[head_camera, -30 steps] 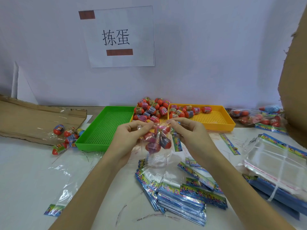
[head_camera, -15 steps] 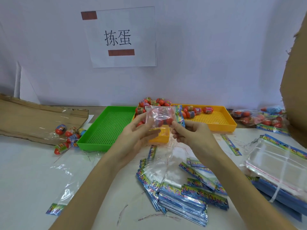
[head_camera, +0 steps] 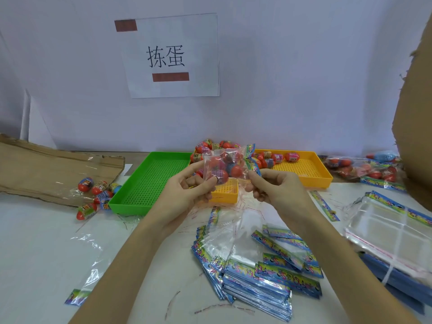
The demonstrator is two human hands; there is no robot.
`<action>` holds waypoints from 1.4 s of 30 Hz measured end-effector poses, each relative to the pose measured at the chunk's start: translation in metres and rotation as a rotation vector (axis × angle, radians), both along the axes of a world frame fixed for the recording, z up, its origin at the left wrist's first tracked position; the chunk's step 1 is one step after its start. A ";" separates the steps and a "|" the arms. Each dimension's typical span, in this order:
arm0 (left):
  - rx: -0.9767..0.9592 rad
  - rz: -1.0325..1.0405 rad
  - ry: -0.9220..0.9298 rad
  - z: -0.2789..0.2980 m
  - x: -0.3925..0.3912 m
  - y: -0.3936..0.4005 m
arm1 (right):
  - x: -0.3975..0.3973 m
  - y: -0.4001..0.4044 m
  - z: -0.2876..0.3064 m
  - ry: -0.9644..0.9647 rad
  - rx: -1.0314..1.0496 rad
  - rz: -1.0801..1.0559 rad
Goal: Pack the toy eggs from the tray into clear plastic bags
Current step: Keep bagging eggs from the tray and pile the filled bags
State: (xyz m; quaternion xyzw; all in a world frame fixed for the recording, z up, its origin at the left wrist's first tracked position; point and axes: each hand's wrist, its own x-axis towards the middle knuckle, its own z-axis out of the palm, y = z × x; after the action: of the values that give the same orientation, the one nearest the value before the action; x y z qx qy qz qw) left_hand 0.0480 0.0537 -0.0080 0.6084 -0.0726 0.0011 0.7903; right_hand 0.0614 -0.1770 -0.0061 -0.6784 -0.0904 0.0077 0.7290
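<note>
Filled clear bag (head_camera: pixel 224 166) of toy eggs, pinched at left edge by left hand (head_camera: pixel 187 195), at right edge by right hand (head_camera: pixel 278 192), above yellow tray (head_camera: pixel 325 173), beside green tray (head_camera: pixel 149 181).

A paper sign (head_camera: pixel 173 57) with two black characters is taped to the wall above the counter (head_camera: pixel 35 242). Flattened cardboard (head_camera: pixel 46 174) lies far below-left of the sign, and more cardboard stands far to its right (head_camera: pixel 416 101).
</note>
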 end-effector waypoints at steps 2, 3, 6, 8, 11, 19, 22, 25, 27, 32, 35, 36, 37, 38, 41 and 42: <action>0.053 0.010 -0.034 -0.002 0.000 0.000 | -0.001 0.000 0.001 -0.008 -0.023 0.016; 0.064 0.008 -0.052 -0.003 0.000 0.001 | -0.001 -0.001 0.002 0.001 -0.038 0.040; 0.069 -0.011 -0.098 -0.004 0.001 0.003 | 0.000 -0.003 0.005 0.055 -0.054 0.095; 0.079 -0.035 -0.111 -0.005 0.003 0.005 | 0.001 -0.004 0.006 0.136 0.042 0.157; 0.116 -0.086 -0.136 -0.006 0.003 0.009 | 0.001 -0.005 0.006 0.144 0.016 0.282; 0.205 0.013 -0.165 -0.009 0.001 0.003 | -0.002 -0.004 0.002 0.108 -0.134 0.377; 0.151 -0.058 -0.146 -0.007 0.001 0.009 | -0.002 0.001 0.004 0.042 -0.191 0.209; 0.162 -0.194 -0.176 -0.006 -0.001 0.009 | -0.001 0.007 0.006 -0.087 -0.132 0.066; 0.194 -0.267 -0.190 -0.006 -0.003 0.005 | -0.005 0.010 0.007 -0.094 -0.086 0.122; 0.249 -0.190 -0.214 -0.006 -0.001 0.004 | -0.010 0.016 0.007 0.002 0.083 0.083; 0.172 -0.121 -0.233 -0.007 0.001 0.005 | -0.009 0.014 0.008 0.069 0.193 0.007; 0.166 -0.113 -0.240 -0.007 0.002 0.005 | -0.009 0.015 0.008 0.079 0.212 -0.006; 0.166 -0.107 -0.248 -0.007 0.002 0.005 | -0.009 0.017 0.008 0.083 0.222 -0.018; 0.167 -0.098 -0.258 -0.006 0.002 0.004 | -0.010 0.018 0.007 0.081 0.230 -0.034; 0.183 -0.030 -0.304 -0.004 0.000 0.002 | -0.010 0.019 0.006 0.013 0.154 -0.083; 0.208 0.008 -0.321 -0.003 -0.001 0.003 | -0.008 0.018 0.005 -0.037 0.075 -0.101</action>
State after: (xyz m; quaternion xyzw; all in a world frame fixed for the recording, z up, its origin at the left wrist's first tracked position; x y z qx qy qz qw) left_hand 0.0473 0.0562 -0.0105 0.6792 -0.1952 0.0936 0.7013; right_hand 0.0532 -0.1590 -0.0013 -0.6545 -0.0697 -0.0452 0.7515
